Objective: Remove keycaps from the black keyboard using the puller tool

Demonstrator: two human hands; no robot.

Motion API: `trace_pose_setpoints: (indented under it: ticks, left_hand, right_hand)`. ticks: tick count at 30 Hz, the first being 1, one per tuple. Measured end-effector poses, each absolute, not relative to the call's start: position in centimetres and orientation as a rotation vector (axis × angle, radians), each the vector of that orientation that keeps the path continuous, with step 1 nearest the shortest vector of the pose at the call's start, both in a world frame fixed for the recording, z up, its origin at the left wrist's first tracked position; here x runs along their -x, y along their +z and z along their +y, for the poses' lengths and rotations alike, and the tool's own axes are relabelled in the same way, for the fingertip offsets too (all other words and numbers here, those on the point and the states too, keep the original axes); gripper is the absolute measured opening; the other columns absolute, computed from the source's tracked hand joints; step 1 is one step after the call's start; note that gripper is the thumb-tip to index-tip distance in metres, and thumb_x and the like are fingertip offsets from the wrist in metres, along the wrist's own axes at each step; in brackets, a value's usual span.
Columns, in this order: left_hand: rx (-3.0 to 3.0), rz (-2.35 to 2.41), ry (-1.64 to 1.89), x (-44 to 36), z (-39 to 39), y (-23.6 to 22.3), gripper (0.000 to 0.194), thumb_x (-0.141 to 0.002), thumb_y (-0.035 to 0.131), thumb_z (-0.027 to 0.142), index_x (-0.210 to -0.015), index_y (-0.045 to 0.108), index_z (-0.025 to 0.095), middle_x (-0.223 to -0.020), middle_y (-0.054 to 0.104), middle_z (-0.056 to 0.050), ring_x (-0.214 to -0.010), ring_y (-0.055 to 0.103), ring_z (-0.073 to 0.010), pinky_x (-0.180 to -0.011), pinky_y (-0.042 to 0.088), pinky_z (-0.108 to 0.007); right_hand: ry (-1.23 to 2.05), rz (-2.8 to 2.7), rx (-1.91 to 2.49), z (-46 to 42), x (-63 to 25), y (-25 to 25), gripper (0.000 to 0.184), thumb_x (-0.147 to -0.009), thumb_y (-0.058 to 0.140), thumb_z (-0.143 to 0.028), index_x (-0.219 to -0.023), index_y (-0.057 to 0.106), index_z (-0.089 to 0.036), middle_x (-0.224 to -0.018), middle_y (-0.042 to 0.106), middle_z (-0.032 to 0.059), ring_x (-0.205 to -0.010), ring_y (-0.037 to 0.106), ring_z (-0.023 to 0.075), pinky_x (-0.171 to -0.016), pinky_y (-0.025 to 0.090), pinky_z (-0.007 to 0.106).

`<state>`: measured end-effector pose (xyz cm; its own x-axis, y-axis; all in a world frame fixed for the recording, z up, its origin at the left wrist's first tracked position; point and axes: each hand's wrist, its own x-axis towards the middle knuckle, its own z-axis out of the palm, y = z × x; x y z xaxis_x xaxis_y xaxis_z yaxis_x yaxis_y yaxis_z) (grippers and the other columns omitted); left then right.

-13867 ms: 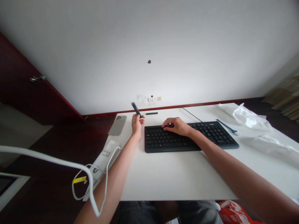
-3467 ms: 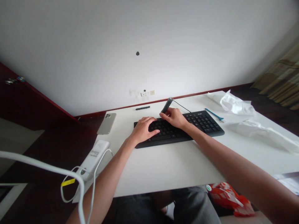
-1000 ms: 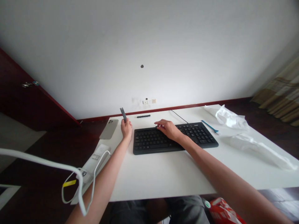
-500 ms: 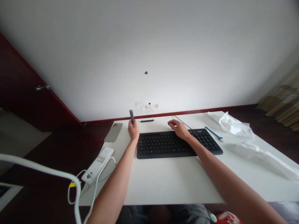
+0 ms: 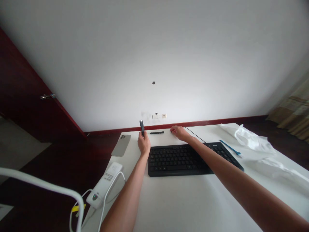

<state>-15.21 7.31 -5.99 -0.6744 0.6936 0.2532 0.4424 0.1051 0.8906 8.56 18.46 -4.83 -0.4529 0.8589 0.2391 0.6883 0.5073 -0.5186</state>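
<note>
LH (image 5: 144,144) is up near the far edge of the desk (image 5: 173,199), fingers clamped round a dark stick (image 5: 142,127) that stands pretty much upright out of the fist. Can't tell what it is tbh, too small from here. RH (image 5: 178,130) rests on the desk just behind the kb (image 5: 178,161), empty, fingers together and lightly curled, tips pointing at a short black strip (image 5: 156,132) lying near the far edge. A thin black cable (image 5: 196,137) runs off the back of the kb. Phone (image 5: 121,145) lies face down by the left edge, just left of LH. A white power brick (image 5: 104,184) sits at the left edge closer in, w/ a white cable (image 5: 107,196) coming off it. Over at the right end there's a blue tool (image 5: 230,147) next to a crumpled white plastic bag (image 5: 251,141).
</note>
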Motion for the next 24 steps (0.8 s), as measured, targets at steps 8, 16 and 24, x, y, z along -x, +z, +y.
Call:
trace_pose_setpoints:
  ticks: [8,16,24]
  left_hand:
    - [-1.123,2.138,1.595,15.2,7.3,-6.1,0.030,-0.102,0.045,0.046,-0.102,0.065,0.024,-0.087,0.073,-0.010,-0.079,0.069,-0.0286,-0.067,0.046,-0.032]
    - [-1.104,2.150,1.571,15.2,7.6,-6.1,0.028,-0.101,0.047,0.045,-0.098,0.065,0.024,-0.081,0.069,-0.006,-0.075,0.065,-0.0256,-0.066,0.042,-0.030]
    - [-1.105,2.131,1.574,15.0,7.5,-5.9,0.028,-0.100,0.047,0.046,-0.091,0.062,0.023,-0.078,0.067,-0.004,-0.070,0.062,-0.0231,-0.063,0.038,-0.029]
  right_hand:
    - [0.499,-2.243,1.225,21.9,-6.7,-6.2,0.024,-0.087,0.063,-0.011,-0.100,0.080,-0.021,-0.102,0.080,0.0063,-0.096,0.073,0.0236,-0.090,0.054,0.032]
    - [0.545,-2.212,1.171,21.4,-7.1,-6.9,0.025,-0.082,0.065,-0.015,-0.098,0.082,-0.022,-0.098,0.080,0.0030,-0.087,0.073,0.0213,-0.084,0.056,0.031]
    - [0.548,-2.278,1.074,21.2,-6.3,-6.7,0.037,-0.076,0.059,-0.006,-0.099,0.082,-0.022,-0.098,0.080,0.0011,-0.082,0.070,0.0185,-0.081,0.055,0.028]
